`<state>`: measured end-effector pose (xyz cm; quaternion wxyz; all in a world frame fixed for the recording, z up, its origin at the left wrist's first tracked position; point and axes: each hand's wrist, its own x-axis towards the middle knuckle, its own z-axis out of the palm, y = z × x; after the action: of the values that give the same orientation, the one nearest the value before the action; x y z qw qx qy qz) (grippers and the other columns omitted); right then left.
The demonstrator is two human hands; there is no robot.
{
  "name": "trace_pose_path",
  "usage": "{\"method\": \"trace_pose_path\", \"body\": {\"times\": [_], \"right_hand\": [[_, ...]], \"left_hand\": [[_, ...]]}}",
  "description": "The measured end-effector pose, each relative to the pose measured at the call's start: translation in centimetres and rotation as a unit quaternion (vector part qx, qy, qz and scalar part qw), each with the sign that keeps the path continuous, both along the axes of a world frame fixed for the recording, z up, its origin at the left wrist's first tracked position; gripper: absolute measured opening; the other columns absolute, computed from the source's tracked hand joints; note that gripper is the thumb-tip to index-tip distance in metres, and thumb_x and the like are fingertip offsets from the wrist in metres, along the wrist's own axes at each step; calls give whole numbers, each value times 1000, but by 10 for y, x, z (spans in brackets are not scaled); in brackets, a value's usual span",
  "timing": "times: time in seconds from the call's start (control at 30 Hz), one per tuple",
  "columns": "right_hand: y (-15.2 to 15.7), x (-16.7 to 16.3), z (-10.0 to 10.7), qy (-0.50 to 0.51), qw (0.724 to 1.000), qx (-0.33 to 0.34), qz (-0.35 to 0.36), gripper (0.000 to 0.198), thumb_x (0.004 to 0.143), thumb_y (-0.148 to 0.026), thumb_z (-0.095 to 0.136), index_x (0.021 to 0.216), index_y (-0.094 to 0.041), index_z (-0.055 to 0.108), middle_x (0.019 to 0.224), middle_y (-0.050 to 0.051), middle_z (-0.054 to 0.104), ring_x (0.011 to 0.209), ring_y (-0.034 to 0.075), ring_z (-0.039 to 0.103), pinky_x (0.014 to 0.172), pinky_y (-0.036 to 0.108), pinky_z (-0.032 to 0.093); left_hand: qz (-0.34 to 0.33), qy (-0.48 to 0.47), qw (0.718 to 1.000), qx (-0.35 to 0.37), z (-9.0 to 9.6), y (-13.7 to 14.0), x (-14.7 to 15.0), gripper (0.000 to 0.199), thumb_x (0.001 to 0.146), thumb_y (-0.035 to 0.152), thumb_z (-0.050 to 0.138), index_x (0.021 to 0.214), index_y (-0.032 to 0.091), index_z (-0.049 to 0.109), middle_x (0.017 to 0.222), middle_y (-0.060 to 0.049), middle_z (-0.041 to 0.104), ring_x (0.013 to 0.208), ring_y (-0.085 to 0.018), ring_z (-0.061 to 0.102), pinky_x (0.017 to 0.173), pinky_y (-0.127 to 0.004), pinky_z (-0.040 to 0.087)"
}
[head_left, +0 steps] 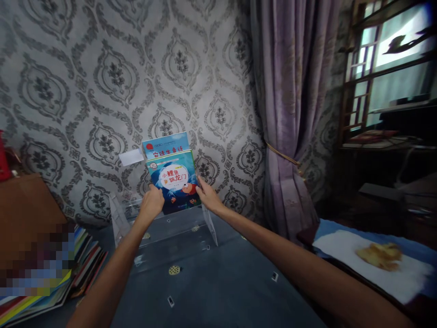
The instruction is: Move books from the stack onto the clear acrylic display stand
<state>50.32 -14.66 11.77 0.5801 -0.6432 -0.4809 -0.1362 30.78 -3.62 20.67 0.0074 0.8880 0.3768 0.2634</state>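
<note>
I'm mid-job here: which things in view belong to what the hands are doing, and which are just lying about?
In the work, apparently:
- red-fish picture book, held by left hand and right hand
- blue book behind it
- clear stand below

Apparently lying about:
- book pile, left
- white cloth, right

The front picture book (179,200) overlaps the rear book (167,142) at the display rack (210,226) on the table (235,287), with piled books (85,262) left and the curtain (290,109) right.
</note>
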Motion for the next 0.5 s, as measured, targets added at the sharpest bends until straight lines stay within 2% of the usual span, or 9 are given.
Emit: {"method": "trace_pose_path", "body": {"times": [0.23, 0.5], "right_hand": [[-2, -7, -7, -16, 1000, 21, 16, 62, 93, -30, 48, 154, -18, 41, 154, 9, 47, 142, 26, 45, 122, 47, 31], [-10, -9, -3, -30, 999, 18, 12, 58, 92, -28, 48, 150, -20, 46, 146, 9, 56, 135, 25, 54, 114, 45, 43]], "left_hand": [[23, 24, 999, 4, 3, -2, 6, 31, 99, 23, 37, 119, 4, 51, 109, -29, 71, 103, -33, 72, 84, -38, 51], [20, 40, 999, 8, 4, -2, 0, 35, 100, 29, 38, 120, 4, 50, 111, -29, 71, 104, -34, 72, 85, -40, 52]]}}
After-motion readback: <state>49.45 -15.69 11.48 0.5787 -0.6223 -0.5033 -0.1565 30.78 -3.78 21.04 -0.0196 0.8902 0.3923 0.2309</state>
